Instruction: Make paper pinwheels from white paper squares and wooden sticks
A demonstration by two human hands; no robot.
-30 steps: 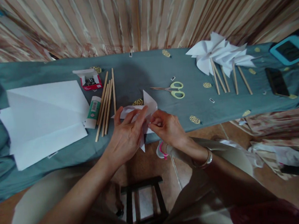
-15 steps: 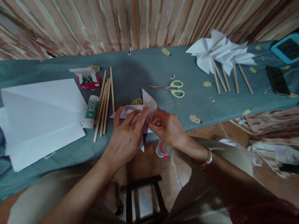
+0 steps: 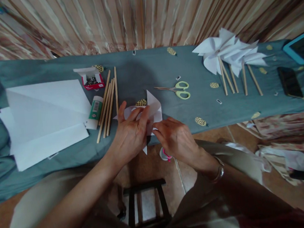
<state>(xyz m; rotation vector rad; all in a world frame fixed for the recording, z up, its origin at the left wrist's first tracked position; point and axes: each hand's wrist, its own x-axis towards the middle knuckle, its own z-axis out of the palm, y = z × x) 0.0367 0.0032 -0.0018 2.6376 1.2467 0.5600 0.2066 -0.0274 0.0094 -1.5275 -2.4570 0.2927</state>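
A white paper pinwheel [image 3: 154, 105] with curled blades lies at the table's near edge, one point jutting over it. My left hand [image 3: 130, 130] presses on it from the left, fingers bent over the folded blades and hiding its centre. My right hand [image 3: 177, 138] is closed at the pinwheel's lower right corner, thumb and fingertips pinched on the paper there. Whether anything small is in that pinch is hidden. Beyond and to the right lie scissors [image 3: 175, 88] with light green handles, their blades pointing left.
Left: white paper sheets [image 3: 48, 116], a glue stick [image 3: 95, 110], several wooden sticks [image 3: 110, 105] and a red box [image 3: 92, 82] of small dark metal pieces. Right: finished pinwheels [image 3: 228, 50] on sticks, a black phone [image 3: 289, 81] and a blue-framed device [image 3: 302, 48]. Below is a dark stool [image 3: 146, 203].
My right hand has turned knuckles-up and shifted slightly right and towards me, still at the paper's corner. My left hand stays on the pinwheel. The whole view has shifted slightly.
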